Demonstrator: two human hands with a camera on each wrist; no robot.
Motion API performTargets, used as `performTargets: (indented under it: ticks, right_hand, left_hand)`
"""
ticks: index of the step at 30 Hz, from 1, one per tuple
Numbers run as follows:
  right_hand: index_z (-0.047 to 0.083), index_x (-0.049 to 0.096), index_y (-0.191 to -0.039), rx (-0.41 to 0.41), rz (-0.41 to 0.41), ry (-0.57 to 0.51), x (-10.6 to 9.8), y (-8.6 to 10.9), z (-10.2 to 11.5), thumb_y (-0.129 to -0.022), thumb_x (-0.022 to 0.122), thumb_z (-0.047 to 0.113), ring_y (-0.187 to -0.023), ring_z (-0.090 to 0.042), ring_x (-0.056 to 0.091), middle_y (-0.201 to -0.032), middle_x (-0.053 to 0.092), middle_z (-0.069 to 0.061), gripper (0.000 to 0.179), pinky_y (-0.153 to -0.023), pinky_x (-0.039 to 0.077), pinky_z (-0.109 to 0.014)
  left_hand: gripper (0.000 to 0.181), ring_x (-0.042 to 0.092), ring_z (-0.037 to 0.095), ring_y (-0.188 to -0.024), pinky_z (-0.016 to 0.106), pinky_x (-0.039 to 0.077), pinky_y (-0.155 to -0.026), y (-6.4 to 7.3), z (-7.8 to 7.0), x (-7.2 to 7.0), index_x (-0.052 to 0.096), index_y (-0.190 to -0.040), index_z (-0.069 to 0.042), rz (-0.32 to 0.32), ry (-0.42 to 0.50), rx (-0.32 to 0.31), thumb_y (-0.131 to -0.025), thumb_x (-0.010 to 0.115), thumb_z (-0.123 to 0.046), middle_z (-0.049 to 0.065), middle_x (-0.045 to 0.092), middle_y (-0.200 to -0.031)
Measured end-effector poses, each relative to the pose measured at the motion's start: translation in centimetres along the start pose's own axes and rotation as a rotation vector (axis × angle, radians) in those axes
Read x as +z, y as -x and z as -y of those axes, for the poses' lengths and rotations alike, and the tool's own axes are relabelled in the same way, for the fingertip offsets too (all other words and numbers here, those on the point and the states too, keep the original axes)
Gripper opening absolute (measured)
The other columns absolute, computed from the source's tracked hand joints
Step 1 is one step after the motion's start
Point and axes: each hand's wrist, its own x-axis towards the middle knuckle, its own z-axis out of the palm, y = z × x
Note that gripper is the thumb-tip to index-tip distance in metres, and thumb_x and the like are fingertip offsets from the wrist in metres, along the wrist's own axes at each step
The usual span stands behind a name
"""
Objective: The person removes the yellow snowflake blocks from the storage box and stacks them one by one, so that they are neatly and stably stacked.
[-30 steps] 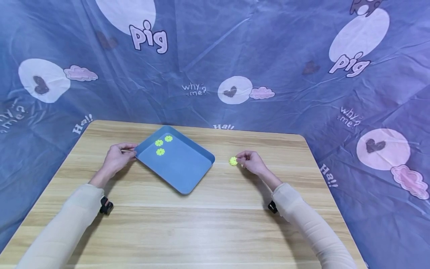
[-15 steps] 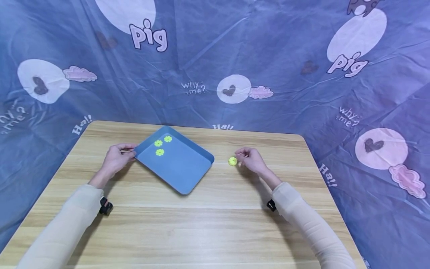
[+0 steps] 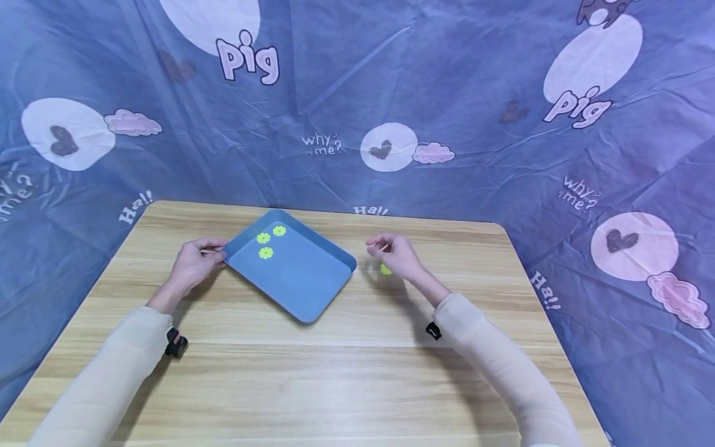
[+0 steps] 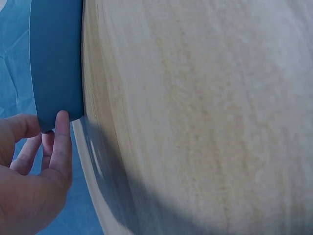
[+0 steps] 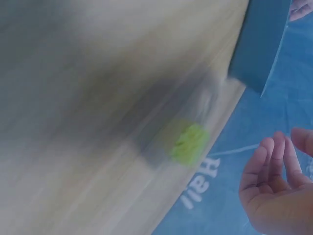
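A blue tray (image 3: 296, 282) lies at an angle on the table, with three yellow-green flower-shaped discs (image 3: 265, 252) near its far left corner. My left hand (image 3: 192, 267) pinches the tray's left corner between thumb and fingers; the left wrist view shows this grip on the tray wall (image 4: 58, 63). To the right of the tray, my right hand (image 3: 398, 256) hovers above the table with loosely curled fingers, and nothing shows between them. Partly hidden below it is another yellow-green disc (image 3: 385, 269), blurred in the right wrist view (image 5: 190, 143).
The wooden table (image 3: 313, 385) ends at the back against a blue printed cloth (image 3: 335, 93), which also hangs along both sides. A shadow of the right hand falls between the tray and the loose disc.
My right hand has lifted away from the loose disc and shifted left towards the tray; the disc stays on the table. The left hand and tray have not moved.
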Motion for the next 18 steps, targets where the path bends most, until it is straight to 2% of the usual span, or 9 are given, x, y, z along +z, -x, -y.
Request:
performTargets:
  ticks: [5, 7, 18]
  right_hand:
    - [0.001, 0.077, -0.112, -0.053, 0.009, 0.021, 1.3, -0.6, 1.3, -0.097, 0.073, 0.013, -0.076, -0.018, 0.064, -0.097, 0.076, -0.018, 0.019, -0.063, 0.051, -0.016]
    - [0.002, 0.077, -0.111, -0.075, 0.017, 0.035, 1.9, -0.8, 1.7, -0.098, 0.072, 0.014, -0.075, -0.014, 0.062, -0.096, 0.076, -0.017, 0.019, -0.062, 0.052, -0.016]
    - [0.004, 0.076, -0.117, -0.17, 0.069, 0.106, 5.2, -2.4, 4.3, -0.099, 0.072, 0.017, -0.085, -0.022, 0.07, -0.099, 0.077, -0.012, 0.023, -0.071, 0.057, -0.019]
  left_hand:
    - [0.043, 0.065, -0.008, -0.082, 0.014, 0.067, -0.08, 0.2, -0.2, 0.0, 0.055, -0.141, 0.017, 0.0, 0.002, 0.003, -0.102, 0.06, -0.001, 0.03, 0.061, -0.127]
    - [0.043, 0.065, -0.008, -0.082, 0.015, 0.067, -0.081, 0.3, -0.3, 0.1, 0.056, -0.141, 0.016, 0.0, 0.001, -0.002, -0.102, 0.06, 0.0, 0.03, 0.061, -0.127]
    - [0.044, 0.064, -0.009, -0.079, 0.014, 0.067, -0.079, 0.2, -0.3, -0.1, 0.054, -0.143, 0.016, 0.004, -0.005, -0.006, -0.102, 0.061, -0.001, 0.032, 0.062, -0.129]
